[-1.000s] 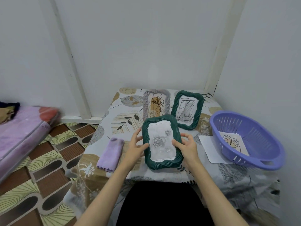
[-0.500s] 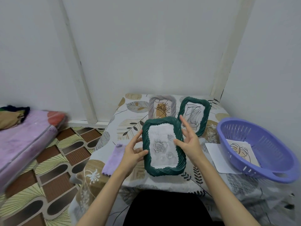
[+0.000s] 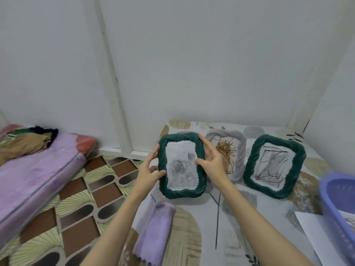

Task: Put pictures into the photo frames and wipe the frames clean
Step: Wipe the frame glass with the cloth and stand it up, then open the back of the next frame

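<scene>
Now, held frame: the green frame with the rose picture stands upright at the worktop's 9 o'clock edge, likely being stood in a row with the others.
Left hand: the left hand grips the frame's left rail, thumb on the front, fingers curled behind.
Right hand: the right hand clasps the right rail, thumb across the glass, steadying it.
Neighbours: at 3 o'clock of it leans a grey frame with an orange sketch, then a second green frame with a line drawing; both look filled.
Cloth: a lilac cloth lies at 6 o'clock, handy for wiping.
Basket: a purple basket at the far 4 o'clock edge holds a drawn sheet, mostly cut off.
Loose paper: a white sheet lies partly under the basket.
</scene>
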`<state>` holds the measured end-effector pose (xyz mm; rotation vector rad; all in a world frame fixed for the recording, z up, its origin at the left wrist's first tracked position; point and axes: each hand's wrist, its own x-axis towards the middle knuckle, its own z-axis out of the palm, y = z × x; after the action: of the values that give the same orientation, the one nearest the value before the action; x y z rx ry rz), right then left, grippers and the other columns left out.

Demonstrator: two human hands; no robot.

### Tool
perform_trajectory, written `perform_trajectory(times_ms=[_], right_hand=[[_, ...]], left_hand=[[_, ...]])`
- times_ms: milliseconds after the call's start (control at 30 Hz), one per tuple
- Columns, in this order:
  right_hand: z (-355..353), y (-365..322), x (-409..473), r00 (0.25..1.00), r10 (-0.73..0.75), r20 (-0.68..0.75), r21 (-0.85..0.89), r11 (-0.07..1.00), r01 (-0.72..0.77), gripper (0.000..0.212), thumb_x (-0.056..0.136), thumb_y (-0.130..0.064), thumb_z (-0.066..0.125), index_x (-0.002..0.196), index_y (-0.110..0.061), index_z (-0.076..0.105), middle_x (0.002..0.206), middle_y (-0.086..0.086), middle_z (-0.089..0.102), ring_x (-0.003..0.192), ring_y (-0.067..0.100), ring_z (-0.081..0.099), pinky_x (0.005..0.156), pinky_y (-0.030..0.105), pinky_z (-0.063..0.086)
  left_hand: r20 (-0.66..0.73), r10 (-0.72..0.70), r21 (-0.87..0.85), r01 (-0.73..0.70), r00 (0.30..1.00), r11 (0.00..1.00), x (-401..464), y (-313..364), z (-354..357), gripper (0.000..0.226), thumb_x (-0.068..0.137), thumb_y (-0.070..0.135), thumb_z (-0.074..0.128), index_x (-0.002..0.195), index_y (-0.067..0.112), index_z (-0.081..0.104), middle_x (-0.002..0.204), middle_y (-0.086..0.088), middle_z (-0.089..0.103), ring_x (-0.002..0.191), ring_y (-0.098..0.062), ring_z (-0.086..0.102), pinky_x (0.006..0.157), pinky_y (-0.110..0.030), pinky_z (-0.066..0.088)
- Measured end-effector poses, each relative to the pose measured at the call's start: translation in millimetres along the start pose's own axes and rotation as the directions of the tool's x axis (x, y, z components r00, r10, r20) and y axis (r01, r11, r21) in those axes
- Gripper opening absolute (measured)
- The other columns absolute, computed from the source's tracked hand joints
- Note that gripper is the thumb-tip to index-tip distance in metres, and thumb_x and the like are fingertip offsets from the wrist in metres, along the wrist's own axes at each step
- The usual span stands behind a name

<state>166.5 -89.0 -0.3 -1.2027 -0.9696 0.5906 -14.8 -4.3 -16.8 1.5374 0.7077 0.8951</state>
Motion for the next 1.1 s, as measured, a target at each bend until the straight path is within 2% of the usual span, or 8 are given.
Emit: perform_trajectory(times_ms=[100,233,467,633,733,867,1000,1100], right_hand=[[18,20,35,1.000,0.009,-0.023,0.050,0.999,-0.008,0.073,0.073,0.026,0.050,0.130,-0.019,0.047,0.131,-0.005,0.053,0.125,0.010,0.048,0.104,0.043,0.043],[35,37,66,0.999,-0.004,-0.046,0.075,0.997,0.008,0.071,0.073,0.027,0.049,0.131,-0.015,0.047,0.118,-0.019,0.055,0.111,-0.004,0.054,0.094,0.023,0.050],[42,63,83,1.000,0.002,-0.017,0.013,1.000,-0.002,0.074,0.075,0.021,0.052,0.129,-0.029,0.047,0.132,-0.006,0.052,0.124,0.006,0.048,0.107,0.043,0.040],[31,58,70,0.999,-0.004,0.048,-0.201,0.980,0.014,0.077,0.082,0.009,0.053,0.137,-0.042,0.035,0.141,-0.007,0.045,0.126,0.014,0.048,0.101,0.040,0.047],[22,53,62,0.992,0.042,0.121,-0.351,0.936,0.003,0.090,0.081,0.016,0.047,0.135,-0.054,0.027,0.143,-0.004,0.039,0.111,0.024,0.057,0.083,0.043,0.056],[14,40,58,0.985,0.132,0.114,-0.427,0.901,-0.071,0.088,0.081,0.021,0.042,0.141,-0.042,0.026,0.131,0.000,0.045,0.074,0.010,0.054,0.067,0.031,0.056],[15,34,57,0.982,0.164,0.091,-0.463,0.880,-0.104,0.085,0.082,0.018,0.044,0.140,-0.042,0.027,0.117,0.005,0.051,0.075,0.012,0.053,0.073,0.040,0.058],[16,33,57,0.976,0.192,0.105,-0.455,0.882,-0.125,0.088,0.082,0.018,0.045,0.140,-0.044,0.025,0.119,0.007,0.049,0.081,0.014,0.054,0.070,0.036,0.058]], left_hand=[[-0.054,0.008,0.022,-0.007,0.999,1.000,30,-7,-14,0.080,0.077,-0.016,0.055,0.138,0.034,0.038,0.129,0.000,0.047,0.091,-0.022,0.063,0.083,-0.039,0.055],[-0.099,0.049,0.067,-0.043,0.994,0.997,61,-16,-25,0.079,0.078,-0.015,0.055,0.138,0.034,0.038,0.132,-0.001,0.045,0.098,-0.030,0.062,0.086,-0.042,0.055],[-0.160,0.087,0.062,-0.078,0.983,0.995,66,-34,-26,0.078,0.077,-0.015,0.059,0.132,0.037,0.040,0.134,-0.008,0.044,0.088,-0.021,0.063,0.086,-0.041,0.055],[-0.178,0.080,0.060,-0.070,0.981,0.996,48,-42,-16,0.078,0.079,-0.007,0.061,0.125,0.053,0.040,0.129,-0.006,0.047,0.103,-0.026,0.059,0.084,-0.035,0.055],[-0.151,0.048,0.042,-0.042,0.987,0.998,39,-45,-12,0.086,0.079,-0.008,0.061,0.129,0.055,0.030,0.125,-0.002,0.047,0.103,-0.023,0.060,0.082,-0.035,0.055],[-0.144,0.000,0.064,0.009,0.990,0.998,31,-44,-5,0.089,0.081,-0.014,0.055,0.141,0.041,0.020,0.121,-0.008,0.046,0.095,-0.016,0.061,0.066,-0.018,0.056],[-0.169,-0.008,0.086,0.023,0.986,0.996,27,-42,1,0.090,0.081,-0.015,0.054,0.143,0.039,0.018,0.118,-0.010,0.046,0.090,-0.015,0.061,0.064,-0.018,0.057],[-0.166,-0.019,0.085,0.033,0.986,0.996,26,-40,2,0.090,0.081,-0.014,0.055,0.143,0.039,0.017,0.124,-0.012,0.044,0.094,-0.017,0.061,0.066,-0.020,0.057]])
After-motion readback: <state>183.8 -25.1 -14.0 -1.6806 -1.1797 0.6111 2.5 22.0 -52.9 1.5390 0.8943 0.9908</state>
